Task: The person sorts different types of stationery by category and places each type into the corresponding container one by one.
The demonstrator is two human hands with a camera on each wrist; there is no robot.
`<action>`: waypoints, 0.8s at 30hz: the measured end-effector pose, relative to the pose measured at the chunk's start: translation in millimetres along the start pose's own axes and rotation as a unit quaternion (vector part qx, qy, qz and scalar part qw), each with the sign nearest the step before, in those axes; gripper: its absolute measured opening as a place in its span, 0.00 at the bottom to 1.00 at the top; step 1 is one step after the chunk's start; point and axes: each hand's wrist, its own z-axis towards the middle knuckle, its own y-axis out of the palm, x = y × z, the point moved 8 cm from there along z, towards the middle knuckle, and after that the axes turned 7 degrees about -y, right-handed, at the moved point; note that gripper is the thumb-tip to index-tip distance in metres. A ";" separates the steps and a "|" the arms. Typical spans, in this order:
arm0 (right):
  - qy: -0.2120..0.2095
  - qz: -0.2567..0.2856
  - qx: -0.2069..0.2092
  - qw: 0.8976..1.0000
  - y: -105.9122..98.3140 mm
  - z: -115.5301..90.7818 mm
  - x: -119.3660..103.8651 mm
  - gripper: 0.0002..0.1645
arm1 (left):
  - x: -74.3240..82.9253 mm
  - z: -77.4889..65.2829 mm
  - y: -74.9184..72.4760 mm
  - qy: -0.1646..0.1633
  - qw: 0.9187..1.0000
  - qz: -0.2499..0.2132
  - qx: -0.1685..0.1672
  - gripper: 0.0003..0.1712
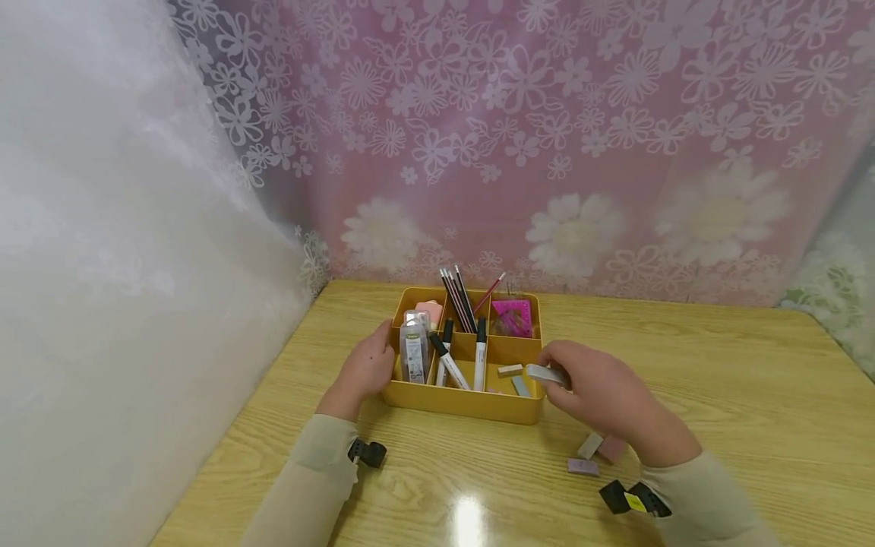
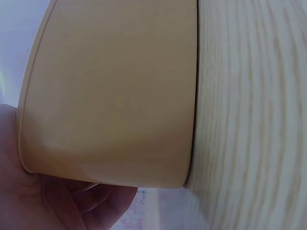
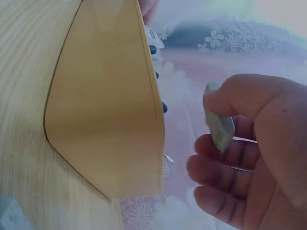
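A yellow divided desk organizer stands on the wooden table. My left hand grips its left side, with the thumb by the rim; in the left wrist view the fingers bend along the side wall. Above the organizer's front right corner, my right hand pinches a whitish-grey eraser between thumb and fingers. In the compartment below lie a beige eraser and a blue-grey eraser. On the table under the right hand are a purple eraser, a whitish eraser and a pink eraser.
Other compartments hold black-and-white markers, a clear plastic case, a pink item, several pencils and a magenta set square. A flowered curtain hangs behind the table, and white sheeting on the left.
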 end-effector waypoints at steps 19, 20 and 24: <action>0.013 -0.027 -0.021 0.999 -1.0 -4.8 11.1 0.18 | 2.0 -2.2 -1.9 -0.004 1.000 -0.008 0.001 0.33; 0.018 -0.025 -0.031 0.999 -1.1 -6.0 13.7 0.17 | 2.1 -2.3 -1.9 -0.004 1.000 -0.008 0.001 0.33; 0.036 -0.020 -0.077 0.996 0.1 -10.7 26.7 0.15 | 1.9 -3.1 -2.0 -0.007 1.000 -0.008 -0.001 0.33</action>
